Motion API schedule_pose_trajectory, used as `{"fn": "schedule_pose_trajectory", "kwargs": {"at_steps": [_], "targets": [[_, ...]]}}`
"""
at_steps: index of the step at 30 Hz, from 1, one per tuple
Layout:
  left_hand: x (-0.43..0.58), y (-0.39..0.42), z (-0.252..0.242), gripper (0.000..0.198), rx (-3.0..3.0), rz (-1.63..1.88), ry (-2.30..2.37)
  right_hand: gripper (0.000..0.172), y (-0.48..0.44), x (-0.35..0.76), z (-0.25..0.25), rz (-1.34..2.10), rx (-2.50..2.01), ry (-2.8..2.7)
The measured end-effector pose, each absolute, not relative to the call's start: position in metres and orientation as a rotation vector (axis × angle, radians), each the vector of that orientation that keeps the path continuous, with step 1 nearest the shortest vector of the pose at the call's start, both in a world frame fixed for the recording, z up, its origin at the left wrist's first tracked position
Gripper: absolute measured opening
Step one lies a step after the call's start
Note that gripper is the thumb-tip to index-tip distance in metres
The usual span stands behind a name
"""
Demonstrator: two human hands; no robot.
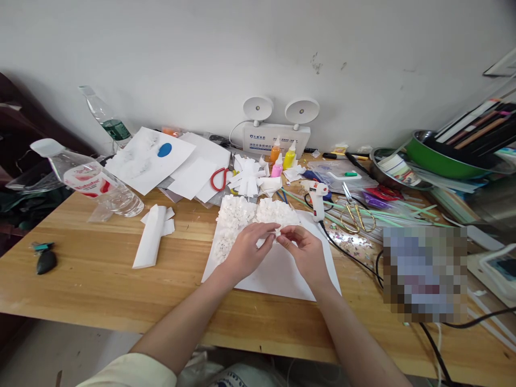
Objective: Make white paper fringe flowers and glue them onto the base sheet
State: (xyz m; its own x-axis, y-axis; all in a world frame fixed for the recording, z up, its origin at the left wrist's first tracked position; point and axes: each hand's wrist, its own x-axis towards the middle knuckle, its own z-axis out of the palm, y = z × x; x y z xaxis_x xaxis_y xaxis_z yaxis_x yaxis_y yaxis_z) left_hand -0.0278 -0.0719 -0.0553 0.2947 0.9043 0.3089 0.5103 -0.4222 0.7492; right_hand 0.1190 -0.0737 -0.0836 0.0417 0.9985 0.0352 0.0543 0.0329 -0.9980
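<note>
A small white paper piece (pixel 278 233) sits between the fingertips of both hands, just above a white sheet (pixel 278 274). My left hand (pixel 249 250) comes at it from the left, thumb and forefinger closed around it. From the other side my right hand (pixel 304 250) pinches the same piece. Clusters of crumpled white paper bits (pixel 237 210) cover the sheet's upper and left parts, partly behind my left hand. The piece's exact shape is too small to make out.
Right of the sheet stand a white glue gun (pixel 317 199) and gold-handled scissors (pixel 355 215). Paint bottles (pixel 289 156), red-handled pliers (pixel 220 179) and cut paper strips (pixel 246 177) lie behind. A folded white paper (pixel 151 239) and water bottle (pixel 92 183) are left.
</note>
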Motion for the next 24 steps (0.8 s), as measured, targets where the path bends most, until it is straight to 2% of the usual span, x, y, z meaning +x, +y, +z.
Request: {"fn": "schedule_pose_trajectory", "kwargs": {"at_steps": [8,15,20,24], "targets": [[-0.029,-0.074,-0.057,0.03,2.086,0.934,1.248,0.019,-0.075,0.12,-0.078,1.138,-1.27,-1.349],[-0.028,-0.076,-0.05,0.031,1.894,0.905,1.279,0.012,-0.076,0.119,-0.078,1.123,-1.257,-1.355],[-0.029,-0.073,-0.046,0.017,1.837,0.877,1.332,0.013,-0.076,0.119,-0.078,1.236,-1.168,-1.343],[-0.03,-0.07,-0.046,0.014,1.781,0.882,1.337,0.014,-0.076,0.121,-0.077,1.32,-1.114,-1.321]]}}
